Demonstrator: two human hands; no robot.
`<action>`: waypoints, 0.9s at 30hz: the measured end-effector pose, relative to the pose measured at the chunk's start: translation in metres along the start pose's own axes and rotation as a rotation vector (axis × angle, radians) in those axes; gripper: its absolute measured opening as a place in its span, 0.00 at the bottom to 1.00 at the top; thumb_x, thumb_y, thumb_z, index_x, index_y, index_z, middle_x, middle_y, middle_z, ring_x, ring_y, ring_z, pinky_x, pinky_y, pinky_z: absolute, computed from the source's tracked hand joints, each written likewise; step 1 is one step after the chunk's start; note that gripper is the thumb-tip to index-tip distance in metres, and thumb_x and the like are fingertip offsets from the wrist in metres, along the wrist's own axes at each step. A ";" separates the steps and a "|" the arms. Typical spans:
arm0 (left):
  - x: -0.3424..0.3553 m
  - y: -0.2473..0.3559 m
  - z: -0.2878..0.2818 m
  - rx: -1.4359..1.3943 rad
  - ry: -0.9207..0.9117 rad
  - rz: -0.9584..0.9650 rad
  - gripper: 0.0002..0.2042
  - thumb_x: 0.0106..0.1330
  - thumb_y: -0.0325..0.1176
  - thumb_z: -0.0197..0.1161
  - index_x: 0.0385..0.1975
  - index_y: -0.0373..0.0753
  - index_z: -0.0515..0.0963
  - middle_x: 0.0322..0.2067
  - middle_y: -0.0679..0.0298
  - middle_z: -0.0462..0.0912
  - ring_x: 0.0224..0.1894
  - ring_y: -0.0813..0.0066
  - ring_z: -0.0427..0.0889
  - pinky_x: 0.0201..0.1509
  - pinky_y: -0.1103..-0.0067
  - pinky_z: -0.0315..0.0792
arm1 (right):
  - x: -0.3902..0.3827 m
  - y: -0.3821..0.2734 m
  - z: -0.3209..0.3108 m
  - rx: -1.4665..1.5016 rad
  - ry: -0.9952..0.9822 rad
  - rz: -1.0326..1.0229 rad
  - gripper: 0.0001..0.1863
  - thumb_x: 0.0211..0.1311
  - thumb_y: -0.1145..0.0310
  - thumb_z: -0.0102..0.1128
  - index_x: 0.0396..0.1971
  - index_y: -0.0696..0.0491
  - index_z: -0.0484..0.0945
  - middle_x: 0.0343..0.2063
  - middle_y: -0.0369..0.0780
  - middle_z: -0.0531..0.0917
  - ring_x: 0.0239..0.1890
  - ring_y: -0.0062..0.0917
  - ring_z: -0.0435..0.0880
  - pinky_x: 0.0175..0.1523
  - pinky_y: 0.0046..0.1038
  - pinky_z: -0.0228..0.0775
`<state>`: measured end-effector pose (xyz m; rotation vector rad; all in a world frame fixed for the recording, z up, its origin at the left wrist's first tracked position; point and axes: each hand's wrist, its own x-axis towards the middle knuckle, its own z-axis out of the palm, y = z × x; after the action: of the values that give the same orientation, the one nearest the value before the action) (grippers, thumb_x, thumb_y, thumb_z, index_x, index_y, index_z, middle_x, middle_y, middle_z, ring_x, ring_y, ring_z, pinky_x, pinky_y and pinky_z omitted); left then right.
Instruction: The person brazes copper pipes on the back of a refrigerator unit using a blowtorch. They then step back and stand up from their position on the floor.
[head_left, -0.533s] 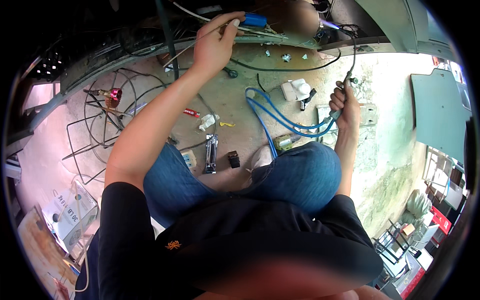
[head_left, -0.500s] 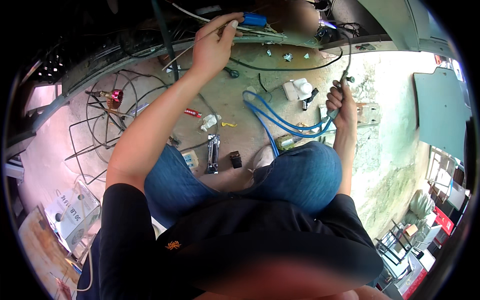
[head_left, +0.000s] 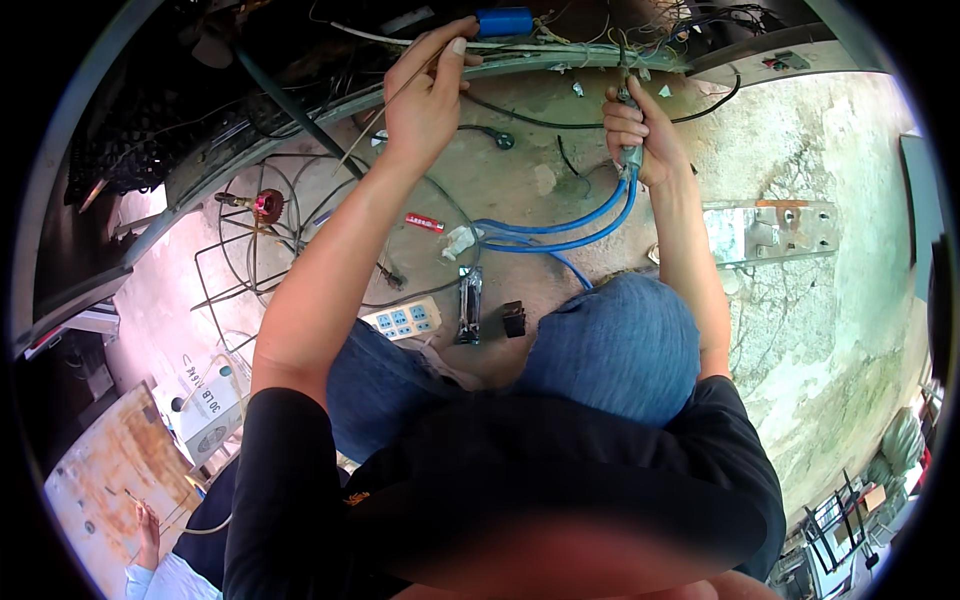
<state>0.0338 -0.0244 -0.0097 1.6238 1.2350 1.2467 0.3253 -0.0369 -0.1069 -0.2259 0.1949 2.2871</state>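
Note:
My right hand (head_left: 645,130) is wrapped round the grip of a gas torch (head_left: 631,158), its thin neck pointing away from me into the open machine frame (head_left: 560,62). Two blue hoses (head_left: 590,235) run from the torch's rear end toward my knees. Between the thumb and fingers of my left hand (head_left: 425,100) is a thin metal rod (head_left: 372,135); its rear end slants down to the left. The rod's far end is hard to make out. Just beyond my left fingertips lies a blue cylinder (head_left: 505,21), beside pale tubes (head_left: 550,47) and loose thin wires.
A black cable (head_left: 560,125) curves across the floor below the frame. Around my knees lie a power strip (head_left: 405,318), a silver packet (head_left: 469,305) and a red tube (head_left: 425,222). A wire stand (head_left: 225,270) is left; another person's hand (head_left: 148,535) shows lower left.
My right hand has swung left and farther away with the torch, toward my left hand. The bright flame seen at the torch tip earlier no longer shows. My left hand still holds the rod.

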 end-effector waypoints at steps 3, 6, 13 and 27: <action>0.002 0.001 0.007 0.004 0.022 0.001 0.15 0.80 0.33 0.51 0.60 0.37 0.78 0.53 0.63 0.85 0.46 0.77 0.86 0.39 0.84 0.77 | 0.013 -0.001 0.006 -0.016 -0.027 0.017 0.18 0.77 0.56 0.55 0.43 0.59 0.76 0.19 0.28 0.64 0.18 0.11 0.60 0.20 0.15 0.56; 0.003 0.004 0.014 -0.005 0.030 0.012 0.15 0.80 0.33 0.51 0.60 0.37 0.78 0.53 0.63 0.85 0.46 0.77 0.86 0.39 0.84 0.77 | 0.021 -0.004 0.007 -0.032 -0.016 0.026 0.18 0.77 0.56 0.56 0.43 0.59 0.75 0.20 0.28 0.66 0.17 0.10 0.60 0.19 0.14 0.55; 0.011 0.005 0.023 0.020 0.100 0.026 0.15 0.79 0.32 0.53 0.57 0.33 0.79 0.48 0.62 0.85 0.41 0.78 0.83 0.44 0.82 0.75 | 0.029 -0.003 0.006 -0.027 -0.001 0.046 0.19 0.77 0.56 0.57 0.43 0.60 0.75 0.20 0.28 0.66 0.17 0.10 0.60 0.18 0.14 0.55; 0.014 0.009 0.023 0.048 0.107 0.047 0.16 0.79 0.31 0.52 0.58 0.30 0.78 0.50 0.59 0.85 0.43 0.77 0.82 0.52 0.80 0.74 | 0.030 0.001 0.009 -0.037 -0.024 0.054 0.19 0.77 0.56 0.56 0.44 0.60 0.75 0.19 0.29 0.65 0.16 0.11 0.60 0.19 0.15 0.55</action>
<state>0.0587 -0.0133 -0.0040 1.6471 1.3073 1.3576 0.3037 -0.0144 -0.1047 -0.2143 0.1481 2.3470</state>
